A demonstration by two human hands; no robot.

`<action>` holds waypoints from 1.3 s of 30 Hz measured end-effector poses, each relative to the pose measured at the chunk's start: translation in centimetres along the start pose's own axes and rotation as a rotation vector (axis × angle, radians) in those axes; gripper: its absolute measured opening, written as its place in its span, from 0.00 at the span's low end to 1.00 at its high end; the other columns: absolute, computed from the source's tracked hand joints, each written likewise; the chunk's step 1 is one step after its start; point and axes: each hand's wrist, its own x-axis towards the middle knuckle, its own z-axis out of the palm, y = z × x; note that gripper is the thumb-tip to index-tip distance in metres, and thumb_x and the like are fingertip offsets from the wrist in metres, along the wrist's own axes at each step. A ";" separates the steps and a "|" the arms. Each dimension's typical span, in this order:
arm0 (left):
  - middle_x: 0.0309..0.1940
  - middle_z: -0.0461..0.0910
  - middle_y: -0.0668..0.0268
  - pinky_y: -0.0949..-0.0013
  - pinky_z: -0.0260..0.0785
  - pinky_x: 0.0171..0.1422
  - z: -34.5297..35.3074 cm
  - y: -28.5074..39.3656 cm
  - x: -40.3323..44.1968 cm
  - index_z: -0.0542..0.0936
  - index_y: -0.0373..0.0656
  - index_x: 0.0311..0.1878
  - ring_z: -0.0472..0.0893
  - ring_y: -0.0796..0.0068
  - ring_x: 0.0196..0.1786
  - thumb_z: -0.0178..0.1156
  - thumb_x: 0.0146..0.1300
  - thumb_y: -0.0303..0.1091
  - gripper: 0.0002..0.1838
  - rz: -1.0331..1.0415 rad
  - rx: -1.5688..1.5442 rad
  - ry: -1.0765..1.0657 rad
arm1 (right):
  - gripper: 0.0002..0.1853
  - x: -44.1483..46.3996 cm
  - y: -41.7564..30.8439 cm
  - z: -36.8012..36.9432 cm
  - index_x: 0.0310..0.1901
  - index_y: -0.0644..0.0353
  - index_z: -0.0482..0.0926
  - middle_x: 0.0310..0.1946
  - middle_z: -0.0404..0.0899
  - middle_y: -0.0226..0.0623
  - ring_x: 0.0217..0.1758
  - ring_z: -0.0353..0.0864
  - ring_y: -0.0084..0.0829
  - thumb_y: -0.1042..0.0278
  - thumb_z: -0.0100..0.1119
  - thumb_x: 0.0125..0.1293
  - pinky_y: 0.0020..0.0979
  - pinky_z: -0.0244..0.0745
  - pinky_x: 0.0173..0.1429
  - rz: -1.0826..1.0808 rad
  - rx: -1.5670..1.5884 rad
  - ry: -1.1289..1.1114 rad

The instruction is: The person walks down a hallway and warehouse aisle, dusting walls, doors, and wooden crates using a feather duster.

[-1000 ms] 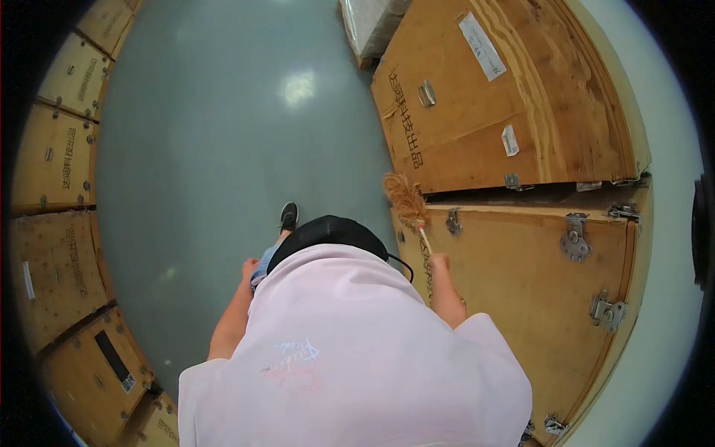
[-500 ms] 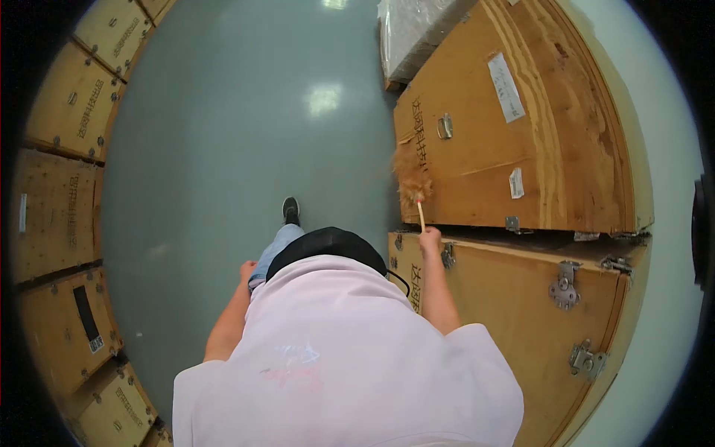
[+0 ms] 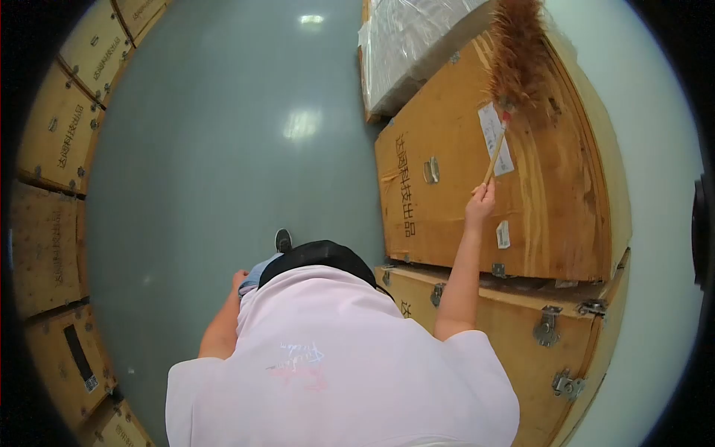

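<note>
My right hand [image 3: 482,201] is closed around the pale stick handle of a feather duster [image 3: 517,56]. The duster's brown feathers spread over the far right part of a large wooden crate [image 3: 462,179], near the wall. Its handle crosses a white paper label [image 3: 494,138] on that crate. My left hand [image 3: 240,277] hangs low beside my jeans, near the thigh; its fingers are too hidden to make out.
A second wooden crate [image 3: 506,320] with metal latches stands nearer on the right. Beyond the first crate is a plastic-wrapped white load [image 3: 417,52]. More wooden crates [image 3: 52,246] line the left side of the grey floor [image 3: 201,171]. A white wall [image 3: 655,194] runs along the right.
My right hand has moved forward and right, carrying the feather duster from the crate's aisle-side edge to its far wall-side part. The crates have shifted toward me in view. My left hand stays low.
</note>
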 end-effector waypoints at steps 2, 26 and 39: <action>0.27 0.75 0.54 0.66 0.66 0.36 -2.0 1.9 1.0 0.76 0.39 0.29 0.75 0.61 0.33 0.56 0.40 0.45 0.18 -0.056 -0.228 0.040 | 0.16 1.2 0.9 1.7 0.47 0.68 0.63 0.20 0.68 0.38 0.23 0.68 0.27 0.70 0.37 0.58 0.25 0.62 0.27 0.024 -0.089 -0.017; 0.25 0.75 0.54 0.66 0.65 0.36 -4.0 2.9 9.5 0.76 0.40 0.26 0.75 0.60 0.31 0.56 0.38 0.42 0.15 -0.106 -0.189 0.072 | 0.12 0.7 7.9 10.5 0.24 0.67 0.71 0.18 0.70 0.37 0.22 0.67 0.25 0.64 0.50 0.52 0.27 0.63 0.26 0.189 -0.275 0.010; 0.24 0.76 0.57 0.68 0.66 0.33 -3.1 8.0 10.8 0.76 0.39 0.26 0.76 0.66 0.29 0.54 0.42 0.39 0.12 -0.084 -0.324 0.003 | 0.15 -0.9 7.7 4.5 0.32 0.64 0.69 0.24 0.73 0.47 0.29 0.72 0.42 0.61 0.36 0.59 0.35 0.65 0.32 0.071 -0.473 -0.016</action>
